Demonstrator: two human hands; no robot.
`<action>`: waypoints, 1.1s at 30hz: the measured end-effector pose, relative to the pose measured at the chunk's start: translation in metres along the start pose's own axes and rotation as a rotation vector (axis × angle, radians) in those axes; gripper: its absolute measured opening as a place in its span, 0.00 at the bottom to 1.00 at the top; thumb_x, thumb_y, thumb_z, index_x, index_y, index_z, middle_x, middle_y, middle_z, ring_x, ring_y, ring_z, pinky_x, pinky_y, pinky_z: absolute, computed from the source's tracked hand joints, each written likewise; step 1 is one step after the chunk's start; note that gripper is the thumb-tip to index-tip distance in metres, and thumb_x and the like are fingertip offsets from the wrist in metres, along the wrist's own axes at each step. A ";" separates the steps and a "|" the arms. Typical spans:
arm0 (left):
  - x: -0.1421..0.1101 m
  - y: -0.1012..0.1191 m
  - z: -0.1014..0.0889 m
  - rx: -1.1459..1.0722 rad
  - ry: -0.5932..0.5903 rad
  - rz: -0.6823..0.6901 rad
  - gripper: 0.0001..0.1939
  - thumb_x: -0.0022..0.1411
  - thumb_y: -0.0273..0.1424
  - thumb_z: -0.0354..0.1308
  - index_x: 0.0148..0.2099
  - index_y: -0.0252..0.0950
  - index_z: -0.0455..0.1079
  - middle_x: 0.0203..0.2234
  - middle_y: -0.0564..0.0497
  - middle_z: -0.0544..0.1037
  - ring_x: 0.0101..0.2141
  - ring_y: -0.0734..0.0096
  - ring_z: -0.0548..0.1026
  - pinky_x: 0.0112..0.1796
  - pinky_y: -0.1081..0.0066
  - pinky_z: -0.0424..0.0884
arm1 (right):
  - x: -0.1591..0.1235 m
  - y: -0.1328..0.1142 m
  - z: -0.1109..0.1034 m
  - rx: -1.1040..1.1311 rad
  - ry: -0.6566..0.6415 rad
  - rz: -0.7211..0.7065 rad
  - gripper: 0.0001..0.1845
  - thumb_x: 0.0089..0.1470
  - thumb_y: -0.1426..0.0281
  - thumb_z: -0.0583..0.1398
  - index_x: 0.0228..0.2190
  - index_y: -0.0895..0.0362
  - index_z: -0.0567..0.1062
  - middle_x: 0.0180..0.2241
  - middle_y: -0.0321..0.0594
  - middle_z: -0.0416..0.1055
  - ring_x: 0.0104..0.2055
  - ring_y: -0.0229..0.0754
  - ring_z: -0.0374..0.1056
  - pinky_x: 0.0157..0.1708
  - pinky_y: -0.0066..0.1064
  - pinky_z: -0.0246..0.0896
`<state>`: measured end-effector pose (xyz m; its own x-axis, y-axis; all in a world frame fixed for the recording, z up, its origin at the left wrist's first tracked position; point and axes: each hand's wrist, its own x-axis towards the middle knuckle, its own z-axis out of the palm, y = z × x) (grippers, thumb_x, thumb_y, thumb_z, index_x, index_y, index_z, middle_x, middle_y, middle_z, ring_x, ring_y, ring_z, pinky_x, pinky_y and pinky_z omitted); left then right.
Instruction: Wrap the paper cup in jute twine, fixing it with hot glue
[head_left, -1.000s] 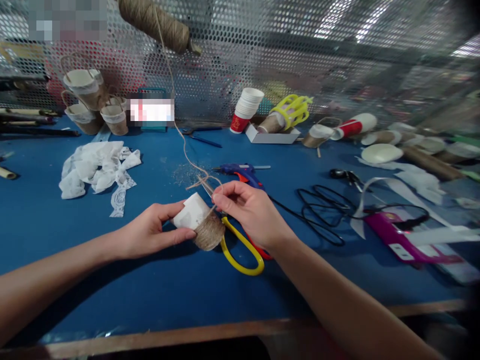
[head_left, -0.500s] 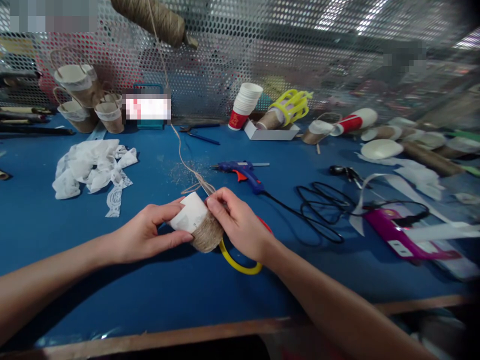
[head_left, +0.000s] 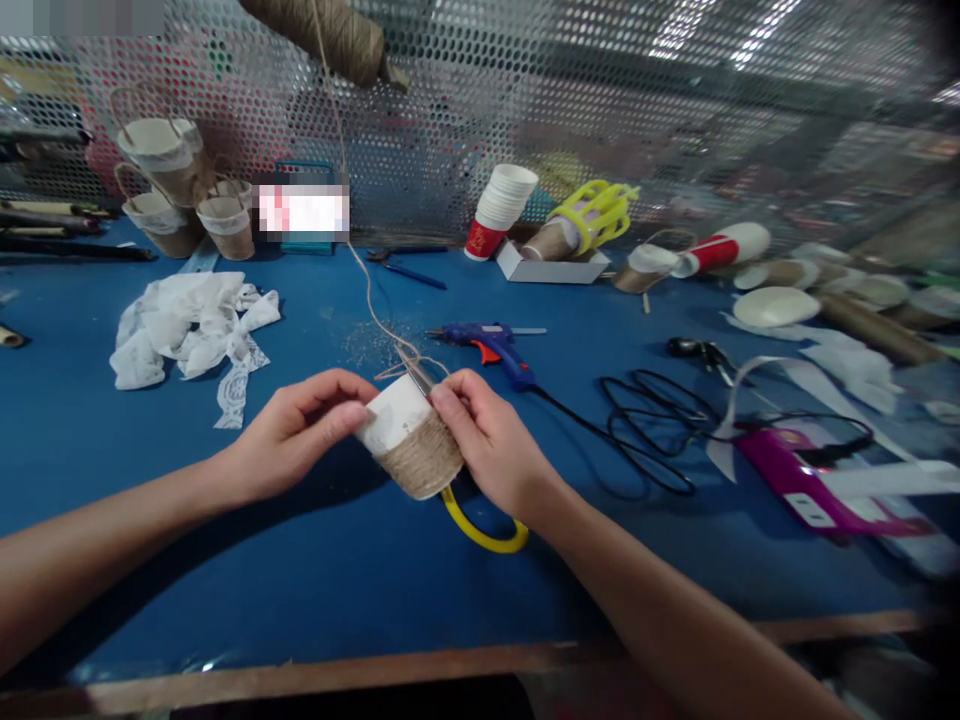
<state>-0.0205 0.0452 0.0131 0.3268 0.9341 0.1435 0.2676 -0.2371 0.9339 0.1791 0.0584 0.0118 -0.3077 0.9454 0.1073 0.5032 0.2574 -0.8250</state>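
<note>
A white paper cup (head_left: 390, 412), its lower right part wrapped in jute twine (head_left: 421, 455), lies tilted between my two hands. My left hand (head_left: 300, 430) pinches the cup's left edge between thumb and fingers. Against the wrapped side, my right hand (head_left: 491, 440) grips the cup, thumb on top. Scissors pass beneath the cup: one yellow handle (head_left: 491, 542) shows below, and metal blades (head_left: 420, 378) stick out above. Whether the right fingers touch the scissors is hidden. A loose twine strand (head_left: 367, 295) runs from behind the cup up toward the twine spool (head_left: 330, 40).
Beyond the cup lies a blue hot glue gun (head_left: 491, 345) with its black cord (head_left: 637, 430). White lace (head_left: 180, 330) is heaped left. Pliers (head_left: 409, 270), stacked paper cups (head_left: 502, 205) and finished baskets (head_left: 161, 160) stand behind; a purple box (head_left: 802, 480) lies right.
My left fingers have loosened and slid up and back along the cup's left edge. The cup sits slightly further right, showing more of its twine wrap; the right hand keeps its grip.
</note>
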 end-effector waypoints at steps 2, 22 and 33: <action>0.002 -0.001 0.000 -0.033 0.145 -0.059 0.09 0.60 0.33 0.48 0.34 0.35 0.67 0.27 0.52 0.73 0.30 0.73 0.69 0.32 0.74 0.65 | -0.001 -0.001 0.000 -0.038 0.025 -0.020 0.13 0.57 0.62 0.47 0.25 0.55 0.58 0.20 0.31 0.56 0.22 0.33 0.53 0.21 0.27 0.50; -0.005 0.001 0.023 -0.150 -0.184 -0.308 0.17 0.46 0.33 0.61 0.38 0.31 0.65 0.29 0.51 0.73 0.29 0.71 0.70 0.32 0.70 0.67 | -0.008 -0.002 0.016 -0.459 0.046 -0.344 0.11 0.58 0.66 0.45 0.25 0.55 0.58 0.29 0.41 0.62 0.27 0.37 0.60 0.25 0.30 0.59; -0.008 -0.002 0.024 -0.010 -0.176 -0.230 0.14 0.48 0.33 0.59 0.36 0.30 0.65 0.27 0.52 0.71 0.28 0.72 0.68 0.30 0.72 0.67 | -0.009 -0.004 0.015 -0.294 -0.004 -0.217 0.09 0.57 0.67 0.48 0.25 0.55 0.58 0.29 0.40 0.62 0.29 0.38 0.60 0.29 0.32 0.59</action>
<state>-0.0019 0.0318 0.0018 0.4107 0.9023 -0.1308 0.3445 -0.0207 0.9385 0.1676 0.0463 0.0058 -0.4358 0.8617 0.2597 0.6362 0.4991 -0.5883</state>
